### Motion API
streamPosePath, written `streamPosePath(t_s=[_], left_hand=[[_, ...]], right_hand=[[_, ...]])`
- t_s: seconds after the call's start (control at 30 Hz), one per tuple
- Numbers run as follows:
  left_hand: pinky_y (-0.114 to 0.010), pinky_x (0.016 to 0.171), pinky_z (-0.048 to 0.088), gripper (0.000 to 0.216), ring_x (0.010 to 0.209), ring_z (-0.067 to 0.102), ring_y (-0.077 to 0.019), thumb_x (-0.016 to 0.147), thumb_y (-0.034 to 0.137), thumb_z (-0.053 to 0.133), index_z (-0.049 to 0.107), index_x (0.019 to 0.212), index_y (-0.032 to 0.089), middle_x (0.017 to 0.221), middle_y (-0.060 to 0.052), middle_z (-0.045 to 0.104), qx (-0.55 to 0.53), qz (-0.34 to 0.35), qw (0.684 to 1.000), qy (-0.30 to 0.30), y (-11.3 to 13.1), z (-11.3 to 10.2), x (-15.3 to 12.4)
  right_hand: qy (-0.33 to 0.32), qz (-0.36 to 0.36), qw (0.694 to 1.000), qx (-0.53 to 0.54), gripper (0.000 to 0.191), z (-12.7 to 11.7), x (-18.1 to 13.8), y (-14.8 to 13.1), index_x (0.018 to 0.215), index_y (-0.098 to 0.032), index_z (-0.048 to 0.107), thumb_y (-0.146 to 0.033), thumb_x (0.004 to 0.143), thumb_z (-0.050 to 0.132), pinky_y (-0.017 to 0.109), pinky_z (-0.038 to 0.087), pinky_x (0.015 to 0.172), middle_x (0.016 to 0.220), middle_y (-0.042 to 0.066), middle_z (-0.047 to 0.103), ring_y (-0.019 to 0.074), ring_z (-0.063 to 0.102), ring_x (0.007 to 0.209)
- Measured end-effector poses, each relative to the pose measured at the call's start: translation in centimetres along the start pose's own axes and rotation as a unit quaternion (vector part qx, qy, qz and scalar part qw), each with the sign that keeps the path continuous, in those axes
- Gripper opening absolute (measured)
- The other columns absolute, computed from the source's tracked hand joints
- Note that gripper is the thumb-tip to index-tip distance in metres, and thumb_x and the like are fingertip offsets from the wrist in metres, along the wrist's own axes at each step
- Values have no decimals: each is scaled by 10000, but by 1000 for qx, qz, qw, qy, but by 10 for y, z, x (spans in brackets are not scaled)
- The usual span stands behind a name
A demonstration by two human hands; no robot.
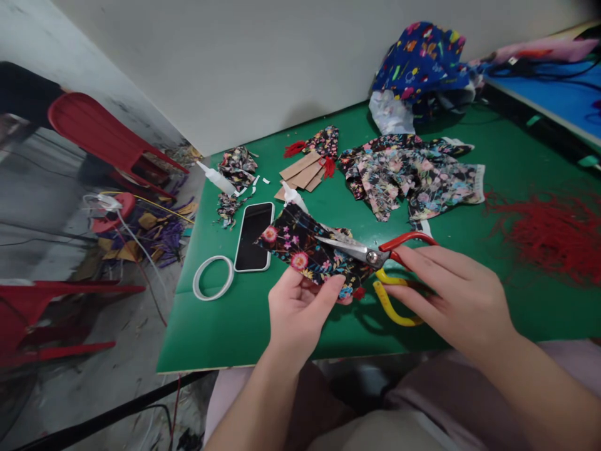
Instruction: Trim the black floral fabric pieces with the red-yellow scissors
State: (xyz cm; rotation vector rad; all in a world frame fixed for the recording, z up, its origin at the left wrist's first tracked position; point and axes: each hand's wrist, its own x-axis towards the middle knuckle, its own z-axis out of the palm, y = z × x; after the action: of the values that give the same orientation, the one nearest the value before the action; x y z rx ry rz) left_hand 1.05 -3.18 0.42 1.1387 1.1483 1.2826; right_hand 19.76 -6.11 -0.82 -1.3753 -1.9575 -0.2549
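— Where is the cloth?
— The cloth [300,250], black with flowers, is held up just above the near part of the table [225,332]. The left hand [298,307] pinches its lower edge, thumb on top, its grip closed on the fabric.
— And the other hand?
— The right hand [453,294] has the scissors [375,257], fingers wrapped over the red and yellow handles. Its grip is closed on them. The blades lie across the cloth's right part, touching it; I cannot tell how far apart they are.
— What lies nearby?
— Just left of the cloth a phone [253,237] lies face up, and beside that a white ring [213,277]. Behind the phone is a glue bottle [216,178] among small scraps [237,166]. Behind the cloth are brown card pieces [303,172], and to the right of those a pile of floral fabric [408,172].
— Further out?
— A blue printed bundle [422,59] at the wall, and red threads [554,232] at the far right. Off the table, on the left, stands a red chair [101,134].
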Motion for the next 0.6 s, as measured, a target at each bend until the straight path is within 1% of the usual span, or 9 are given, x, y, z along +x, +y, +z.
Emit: streamPosePath(t_s=[0.2,0.3,0.4,0.6], left_hand=[[-211,428,583,158,460,632,-126,651,246,772,650,710,165,608,12,685,1,-7,1000,1,0,0,1],[-204,432,582,161,456,629,-119,653,249,771,651,716,163,614,10,688,3,-6,1000,0,0,0,1],[-198,431,581,158,454,631,-117,652,240,771,654,723,160,616,13,692,3,-4,1000,-3,0,0,1],[-193,434,581,120,444,637,-112,668,179,750,648,728,160,613,38,689,-17,-19,1000,-19,1,2,-1]], right_hand=[[0,3,1000,0,271,1,0,0,1041,-150,596,-303,818,621,285,502,650,840,69,689,174,641,721],[-8,6,1000,8,287,1,0,0,1047,-132,602,-301,817,619,290,498,661,858,85,682,181,637,736],[-18,23,999,12,296,2,-1,0,1046,-115,606,-317,830,597,304,497,675,869,101,669,192,630,750],[-1,24,1000,-9,321,4,-2,-1,1046,-111,605,-340,820,611,314,498,684,869,101,672,200,632,760]])
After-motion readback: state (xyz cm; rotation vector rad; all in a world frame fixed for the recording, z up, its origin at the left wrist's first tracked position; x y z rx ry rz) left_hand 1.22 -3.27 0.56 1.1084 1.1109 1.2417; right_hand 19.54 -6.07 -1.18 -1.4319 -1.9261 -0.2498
